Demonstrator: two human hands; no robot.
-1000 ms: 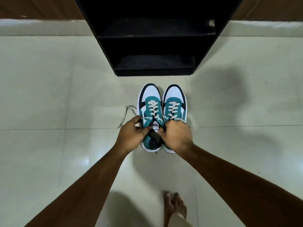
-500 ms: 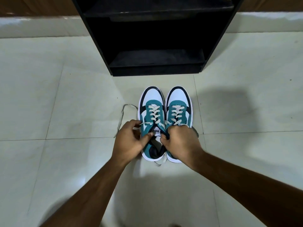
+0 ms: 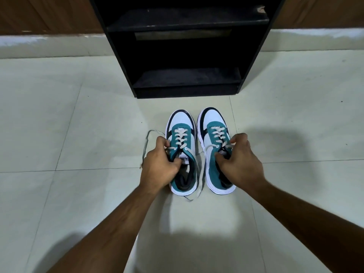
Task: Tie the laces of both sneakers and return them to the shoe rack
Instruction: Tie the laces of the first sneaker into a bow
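Two teal, white and black lace-up sneakers stand side by side on the pale tiled floor (image 3: 78,119), toes toward a black wooden shoe rack (image 3: 185,56) just beyond them. The left hand (image 3: 159,164) is closed on the collar of the left sneaker (image 3: 182,134); the right hand (image 3: 239,160) pinches the collar and lace of the right sneaker (image 3: 213,123). A loose cream lace (image 3: 146,142) trails left over the floor, and another lace end (image 3: 194,196) lies between the heels. Both laces are untied.
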